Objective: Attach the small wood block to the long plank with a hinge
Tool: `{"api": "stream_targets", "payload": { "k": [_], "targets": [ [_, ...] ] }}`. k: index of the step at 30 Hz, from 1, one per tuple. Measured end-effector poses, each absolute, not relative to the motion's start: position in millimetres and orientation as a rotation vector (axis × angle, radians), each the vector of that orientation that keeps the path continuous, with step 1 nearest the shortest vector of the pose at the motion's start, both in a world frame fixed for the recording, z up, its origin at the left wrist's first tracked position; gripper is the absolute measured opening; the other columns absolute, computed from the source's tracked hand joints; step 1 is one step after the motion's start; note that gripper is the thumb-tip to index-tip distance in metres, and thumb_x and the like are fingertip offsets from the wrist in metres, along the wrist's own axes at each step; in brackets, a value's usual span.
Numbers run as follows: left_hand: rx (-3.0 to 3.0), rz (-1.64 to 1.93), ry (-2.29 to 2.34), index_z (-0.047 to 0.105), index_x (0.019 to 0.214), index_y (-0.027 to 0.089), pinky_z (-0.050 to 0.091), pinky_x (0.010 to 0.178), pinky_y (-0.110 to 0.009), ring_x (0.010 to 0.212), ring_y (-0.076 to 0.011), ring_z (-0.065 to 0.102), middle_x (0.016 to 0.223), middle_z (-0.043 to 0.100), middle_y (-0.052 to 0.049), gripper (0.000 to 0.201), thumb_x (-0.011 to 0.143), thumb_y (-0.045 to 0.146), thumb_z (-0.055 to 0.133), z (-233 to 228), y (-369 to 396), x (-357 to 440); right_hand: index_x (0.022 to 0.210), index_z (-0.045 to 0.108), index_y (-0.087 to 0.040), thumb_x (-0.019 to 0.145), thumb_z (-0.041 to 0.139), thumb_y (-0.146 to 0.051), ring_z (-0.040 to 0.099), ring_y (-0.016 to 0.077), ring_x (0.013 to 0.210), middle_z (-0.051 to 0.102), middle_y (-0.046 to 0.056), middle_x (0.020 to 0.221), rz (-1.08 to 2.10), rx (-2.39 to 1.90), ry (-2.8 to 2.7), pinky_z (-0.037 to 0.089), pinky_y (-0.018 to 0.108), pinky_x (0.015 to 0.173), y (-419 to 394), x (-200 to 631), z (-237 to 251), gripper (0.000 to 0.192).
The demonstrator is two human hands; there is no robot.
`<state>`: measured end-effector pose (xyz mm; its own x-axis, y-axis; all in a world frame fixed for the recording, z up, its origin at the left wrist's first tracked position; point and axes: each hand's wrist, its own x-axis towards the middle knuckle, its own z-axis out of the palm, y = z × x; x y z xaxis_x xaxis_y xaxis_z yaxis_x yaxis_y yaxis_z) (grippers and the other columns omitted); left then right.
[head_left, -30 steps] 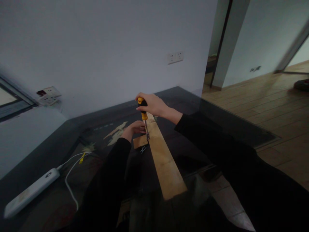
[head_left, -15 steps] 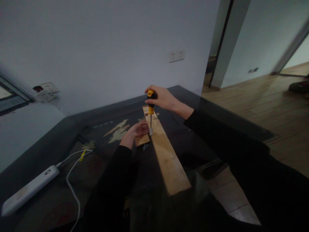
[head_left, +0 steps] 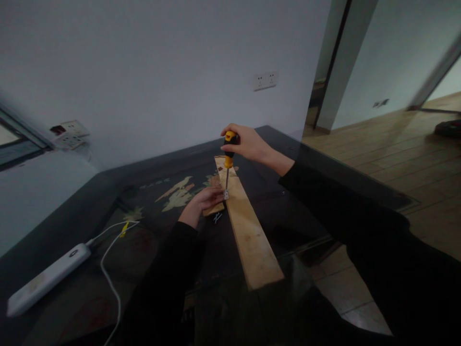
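Dim, cool-grey exposure — lighter patches at left window [head_left: 7,136] and far-right opening [head_left: 445,87]. Black sleeves [head_left: 163,271] sink into dark tabletop [head_left: 306,166]; faint sheen on near-right floor [head_left: 367,318]. Edges stretched wide-angle — left sockets [head_left: 71,140] smeared.

A screwdriver with a yellow-and-black handle and a slim metal shaft [head_left: 228,162] stands nearly upright, its tip down at a small silvery metal hinge [head_left: 226,195]; whether it sits in a screw is too small to tell. The hinge lies at the left edge of a long, flat, pale wooden plank [head_left: 250,235], which stretches away from the camera. Left of the plank is a short, partly hidden wooden piece [head_left: 213,210], with thin silvery screws [head_left: 217,218] just beside its near edge.
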<state>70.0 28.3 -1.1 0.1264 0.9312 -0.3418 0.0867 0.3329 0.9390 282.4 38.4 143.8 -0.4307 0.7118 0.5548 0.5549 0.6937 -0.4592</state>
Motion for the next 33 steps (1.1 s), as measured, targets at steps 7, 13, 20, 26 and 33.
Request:
{"api": "stream_targets", "payload": {
  "k": [7, 13, 20, 26, 33],
  "targets": [
    [0.783, 0.692, 1.091, 0.06, 0.096, 0.014, 0.061, 0.068, -0.03, 0.067, -0.0159, 0.071, 0.078, 0.071, -0.006, 0.013, 0.086, 0.008, 0.063, 6, 17, 65, 0.105, 0.06, -0.02, 0.077, 0.069, -0.034, 0.051, 0.0203, 0.088, 0.062, 0.006, 0.099, 0.319, -0.912, -2.093, 0.037, 0.034, 0.078, 39, 281, 143, 0.033],
    [0.825, 0.743, 1.126, 0.056, 0.115, 0.016, 0.06, 0.061, -0.027, 0.062, -0.0147, 0.07, 0.081, 0.07, -0.004, 0.042, 0.079, -0.004, 0.063, 5, 7, 76, 0.106, 0.06, -0.02, 0.077, 0.069, -0.032, 0.051, 0.0198, 0.087, 0.062, 0.006, 0.1, 0.341, -0.914, -2.112, 0.037, 0.035, 0.078, 39, 279, 144, 0.033],
    [0.875, 0.83, 1.197, 0.055, 0.115, 0.014, 0.061, 0.066, -0.028, 0.069, -0.0155, 0.072, 0.092, 0.072, -0.007, 0.045, 0.075, -0.003, 0.069, -7, 9, 82, 0.107, 0.059, -0.019, 0.079, 0.068, -0.034, 0.051, 0.0206, 0.09, 0.062, 0.007, 0.104, 0.322, -0.949, -2.112, 0.039, 0.035, 0.08, 41, 276, 143, 0.033],
    [0.882, 0.854, 1.213, 0.055, 0.116, 0.012, 0.061, 0.067, -0.029, 0.07, -0.0163, 0.072, 0.092, 0.072, -0.009, 0.044, 0.076, -0.004, 0.066, -8, 8, 83, 0.108, 0.059, -0.019, 0.08, 0.067, -0.034, 0.052, 0.021, 0.091, 0.062, 0.007, 0.102, 0.32, -0.974, -2.114, 0.04, 0.035, 0.08, 44, 276, 142, 0.033],
    [0.868, 0.871, 1.213, 0.056, 0.115, 0.013, 0.061, 0.067, -0.027, 0.071, -0.016, 0.072, 0.094, 0.072, -0.01, 0.044, 0.075, -0.005, 0.066, -9, 8, 83, 0.114, 0.059, -0.017, 0.077, 0.068, -0.026, 0.052, 0.021, 0.092, 0.06, 0.008, 0.104, 0.477, -0.915, -2.175, 0.046, 0.033, 0.075, 44, 282, 149, 0.039]
  ]
}}
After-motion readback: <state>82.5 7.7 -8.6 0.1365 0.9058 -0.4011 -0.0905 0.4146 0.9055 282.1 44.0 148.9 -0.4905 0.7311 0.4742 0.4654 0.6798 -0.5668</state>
